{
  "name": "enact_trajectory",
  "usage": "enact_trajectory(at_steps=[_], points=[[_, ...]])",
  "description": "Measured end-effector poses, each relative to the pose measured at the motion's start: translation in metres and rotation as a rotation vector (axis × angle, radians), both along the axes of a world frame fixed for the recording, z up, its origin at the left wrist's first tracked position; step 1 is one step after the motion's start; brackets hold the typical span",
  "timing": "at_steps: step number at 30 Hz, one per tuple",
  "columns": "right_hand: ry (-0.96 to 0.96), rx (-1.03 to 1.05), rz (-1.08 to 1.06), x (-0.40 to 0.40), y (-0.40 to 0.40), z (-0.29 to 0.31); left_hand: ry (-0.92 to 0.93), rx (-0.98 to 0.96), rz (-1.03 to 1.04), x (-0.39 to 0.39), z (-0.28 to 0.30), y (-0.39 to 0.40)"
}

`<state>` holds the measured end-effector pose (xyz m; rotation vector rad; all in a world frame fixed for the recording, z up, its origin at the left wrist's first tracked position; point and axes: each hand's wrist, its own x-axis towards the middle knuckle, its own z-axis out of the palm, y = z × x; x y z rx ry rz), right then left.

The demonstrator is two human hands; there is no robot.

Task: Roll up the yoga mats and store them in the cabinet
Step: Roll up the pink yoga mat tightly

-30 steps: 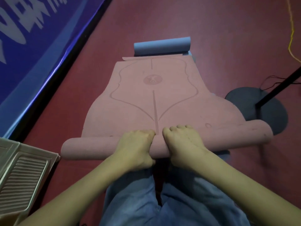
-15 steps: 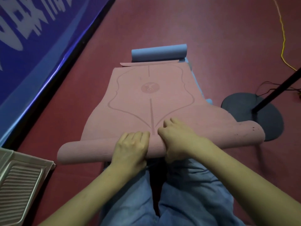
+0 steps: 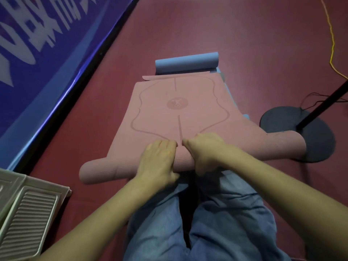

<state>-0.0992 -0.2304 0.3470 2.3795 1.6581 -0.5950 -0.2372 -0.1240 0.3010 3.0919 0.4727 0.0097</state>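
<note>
Floor (image 3: 244, 25): dark red, matte | Banner (image 3: 47, 53): blue, white lettering, along left | Stand base (image 3: 301, 132): black disc, right | Cable (image 3: 332, 44): yellow, trailing far right

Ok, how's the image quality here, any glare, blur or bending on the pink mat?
Head view: dim and soft throughout; wide-angle lens bows the pink foam yoga mat; a glare streak runs along the blue banner's lower edge; both hands fairly sharp.

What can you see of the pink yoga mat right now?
The pink yoga mat is matte, foam-like, with embossed guide lines and a round emblem. Its near end is wound into a thick roll lying crosswise on the red floor; the rest lies flat toward the blue rolled mat. The left hand and right hand press on the roll's middle, thumbs tucked under.
</note>
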Motion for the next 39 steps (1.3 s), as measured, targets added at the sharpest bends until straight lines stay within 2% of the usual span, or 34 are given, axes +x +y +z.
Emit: enact_trajectory(at_steps=[3,6,10,15,17,25,28,31,36,39], points=[[0.138,-0.137,-0.026,0.012,0.016,0.006,-0.036,0.119,0.018,-0.005,-0.013,-0.001],[0.187,-0.141,-0.061,0.014,0.021,0.002,0.002,0.133,0.037,0.002,-0.008,0.007],[0.033,-0.01,-0.044,0.013,0.01,-0.01,0.101,0.103,-0.021,0.018,0.009,0.017],[-0.221,0.343,-0.019,0.005,-0.004,-0.036,0.249,0.027,-0.048,0.041,0.018,0.037],[-0.305,0.377,-0.03,0.003,-0.009,-0.045,0.278,0.015,-0.067,0.048,0.018,0.042],[-0.377,0.344,-0.019,-0.01,-0.015,-0.025,0.209,-0.014,-0.039,0.029,0.023,0.028],[-0.401,0.512,-0.019,-0.033,-0.04,-0.025,0.186,-0.048,-0.043,0.0,0.031,0.003],[-0.403,0.585,0.002,-0.065,-0.068,-0.032,0.163,-0.058,-0.063,-0.035,0.031,-0.022],[-0.362,0.549,0.0,-0.103,-0.093,-0.036,0.157,0.018,-0.086,-0.072,0.03,-0.052],[-0.256,0.416,-0.02,-0.095,-0.084,-0.032,0.227,-0.061,-0.011,-0.068,0.03,-0.05]])
